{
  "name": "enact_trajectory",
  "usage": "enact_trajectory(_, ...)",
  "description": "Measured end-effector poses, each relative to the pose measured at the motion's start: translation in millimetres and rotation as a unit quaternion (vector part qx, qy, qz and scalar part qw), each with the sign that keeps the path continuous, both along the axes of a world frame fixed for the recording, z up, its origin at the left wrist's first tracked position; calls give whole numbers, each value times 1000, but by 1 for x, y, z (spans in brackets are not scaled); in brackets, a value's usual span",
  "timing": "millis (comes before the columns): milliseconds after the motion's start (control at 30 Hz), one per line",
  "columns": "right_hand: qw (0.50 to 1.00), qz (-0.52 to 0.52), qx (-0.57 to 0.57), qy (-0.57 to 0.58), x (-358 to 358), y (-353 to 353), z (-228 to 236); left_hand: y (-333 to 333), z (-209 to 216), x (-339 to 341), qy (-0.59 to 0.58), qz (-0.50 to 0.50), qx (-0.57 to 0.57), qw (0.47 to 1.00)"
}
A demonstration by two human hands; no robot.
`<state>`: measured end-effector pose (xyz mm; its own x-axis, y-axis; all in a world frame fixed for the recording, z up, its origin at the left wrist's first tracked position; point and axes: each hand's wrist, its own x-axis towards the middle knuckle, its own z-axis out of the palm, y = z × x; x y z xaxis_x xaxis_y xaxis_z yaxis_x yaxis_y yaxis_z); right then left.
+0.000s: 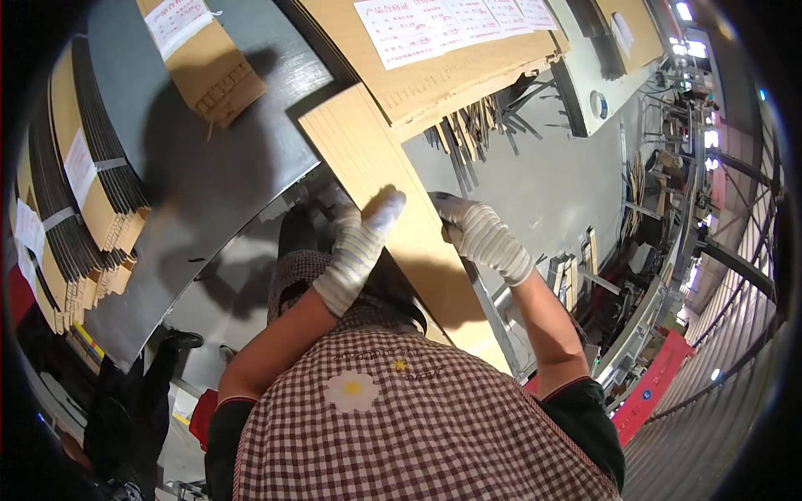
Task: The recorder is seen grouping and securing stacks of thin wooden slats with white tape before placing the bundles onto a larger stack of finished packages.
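A long, flat tan board with fine lines along its length slants across in front of my body. Its far end lies by the metal table's edge, and its near end reaches toward my apron. My left hand, in a striped knit glove, grips the board's left edge with the thumb flat on top and the other fingers mostly hidden beneath. At the right edge, my right hand, gloved alike, is curled against the board; its fingertips are partly hidden.
Beyond the board lies a stack of tan panels with printed paper sheets on it. Thin strips stick out below. The grey metal table carries a labelled tan bundle and strapped bundles at left. A person in dark clothes stands lower left.
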<state>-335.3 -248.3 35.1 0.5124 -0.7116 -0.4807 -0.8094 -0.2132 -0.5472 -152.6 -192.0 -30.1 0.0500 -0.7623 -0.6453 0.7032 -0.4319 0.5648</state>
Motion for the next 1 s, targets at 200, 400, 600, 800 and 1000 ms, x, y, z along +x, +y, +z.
enact_trajectory(200, 981, -14, -133, -138, 38, -20, 64, 17, 43, 49, -523, -10, -230, 821)
enact_trajectory(400, 936, 279, -191, -98, 79, -18, 66, 47, 55, 71, -234, -119, -169, 950)
enact_trajectory(600, 954, 87, -282, 43, 41, -56, 14, 21, -19, 37, -212, 1, -149, 966)
enact_trajectory(800, 949, -87, -295, -65, 83, 17, 4, 9, -34, 20, -160, 80, -97, 979)
enact_trajectory(1000, 931, -123, -342, -26, 97, 26, -23, -7, -188, 30, -61, -244, -125, 960)
